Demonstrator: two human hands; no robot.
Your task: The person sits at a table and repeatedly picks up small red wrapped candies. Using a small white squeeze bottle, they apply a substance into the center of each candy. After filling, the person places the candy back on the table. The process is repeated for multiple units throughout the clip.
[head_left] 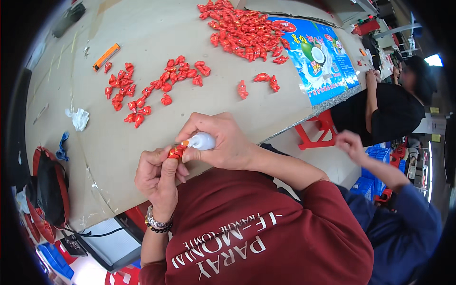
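**Cardboard-covered counter, red pieces and a glue bottle**

Workshop setting, long counter (142,28) under taped brown cardboard. Nearest, at the counter's front edge: left hand (156,175), beaded bracelet at the wrist, grip pinching a small red foil-wrapped piece (176,151) between thumb and fingertips. Just beside it, right hand (223,140), grip wrapped around a small white glue bottle (202,141), orange nozzle touching the red piece. Farther out, loose scatter of matching red pieces (142,90) across the middle of the counter; crumpled white tissue (79,118) off to the left. Beyond, orange utility knife (106,57). Farthest, a dense heap of red pieces (244,31) beside a blue printed bag (323,61). At right, other people seated, well apart.
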